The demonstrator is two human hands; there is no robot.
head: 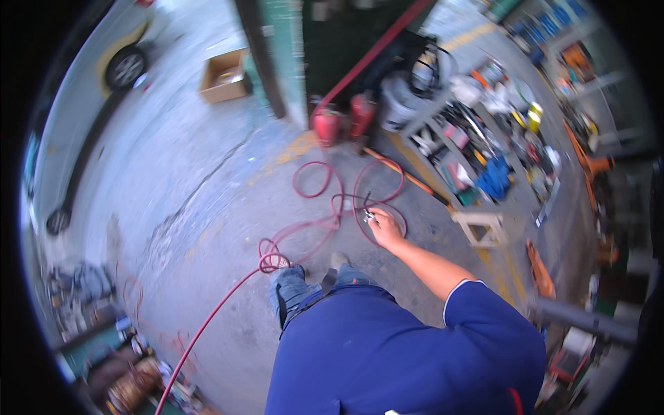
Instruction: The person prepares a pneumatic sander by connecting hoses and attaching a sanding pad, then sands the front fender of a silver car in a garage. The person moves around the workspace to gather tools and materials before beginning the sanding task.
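Note:
In the head view my right hand (384, 228) reaches forward over the floor, its fingers closed around a small metal tool (369, 216) with a dark tip, perhaps an air gun; blur hides its exact kind. Behind and around the hand, a red hose (311, 223) lies in loose loops on the concrete. One part of the hose bunches in small coils by my left shoe, then runs off to the lower left. Whether the hose joins the tool cannot be made out. My left hand is out of view.
Two red fire extinguishers (327, 127) stand ahead by a green pillar (285, 57). A cluttered tool cart (441, 171) is at the right, with an orange-handled pole (399, 171) and a small stool (480, 228) near it. An open cardboard box (225, 93) and a car (83, 98) are at the left.

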